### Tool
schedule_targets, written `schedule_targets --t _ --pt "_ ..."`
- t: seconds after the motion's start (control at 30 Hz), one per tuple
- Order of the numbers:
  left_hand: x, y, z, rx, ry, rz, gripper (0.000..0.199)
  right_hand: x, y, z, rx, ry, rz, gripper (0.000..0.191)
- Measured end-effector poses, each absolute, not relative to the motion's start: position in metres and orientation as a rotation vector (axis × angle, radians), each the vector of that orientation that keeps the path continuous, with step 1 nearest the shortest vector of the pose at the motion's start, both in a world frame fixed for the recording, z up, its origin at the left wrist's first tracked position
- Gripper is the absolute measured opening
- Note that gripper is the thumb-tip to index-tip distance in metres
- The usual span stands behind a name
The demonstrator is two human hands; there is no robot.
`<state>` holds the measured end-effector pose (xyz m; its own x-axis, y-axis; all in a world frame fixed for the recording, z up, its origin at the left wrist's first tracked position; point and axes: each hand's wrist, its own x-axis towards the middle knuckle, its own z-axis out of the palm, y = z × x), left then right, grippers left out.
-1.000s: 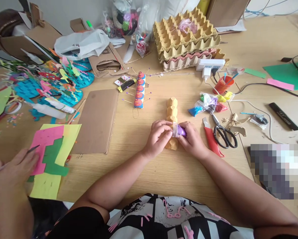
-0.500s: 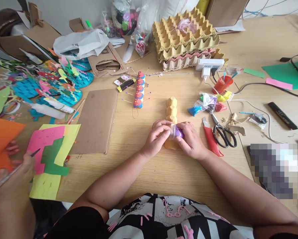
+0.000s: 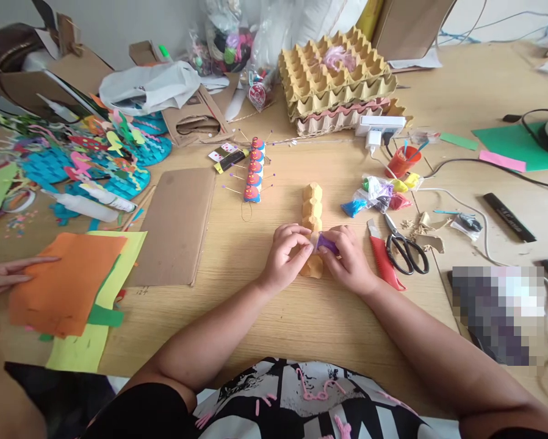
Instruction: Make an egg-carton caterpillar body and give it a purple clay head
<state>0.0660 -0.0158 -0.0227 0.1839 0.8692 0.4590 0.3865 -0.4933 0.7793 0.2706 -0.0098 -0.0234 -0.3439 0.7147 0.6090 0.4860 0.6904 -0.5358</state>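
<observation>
Both hands meet over a strip of yellow egg carton (image 3: 312, 200) that lies lengthwise on the table in front of me. My left hand (image 3: 284, 255) pinches the clear plastic end of a small bag of purple clay (image 3: 328, 244). The fingers of my right hand (image 3: 351, 261) are closed around the purple part of that bag. Behind my hands, to the left, lies a row of red and blue painted egg-carton humps (image 3: 255, 167) with pins stuck out at the sides. The lower end of the yellow strip is partly covered by my hands.
Right of my hands lie a red-handled cutter (image 3: 386, 259), black-handled scissors (image 3: 406, 251) and bagged coloured clay (image 3: 374, 194). A brown cardboard sheet (image 3: 173, 225) lies left. A co-worker's hand (image 3: 8, 274) touches orange paper (image 3: 68, 283). Egg trays (image 3: 338, 85) are stacked behind.
My hands stay on the bag of purple clay; less purple now shows between them. The co-worker's orange sheet has moved right onto the coloured papers. The view has shifted slightly.
</observation>
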Motion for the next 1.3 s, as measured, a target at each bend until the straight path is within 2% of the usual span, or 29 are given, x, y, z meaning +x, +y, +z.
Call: schedule_targets --t 0.27,1.3 --pt "0.0664 -0.0147 -0.0251 2.012 1.116 1.287 0.008 0.2689 -0.0060 -0.0236 -0.854 -1.978 0.356 0.016" --pt "0.0654 -0.0192 -0.0210 2.002 1.145 1.263 0.013 0.2611 -0.0099 -0.0221 -0.926 -1.925 0.342 0.017"
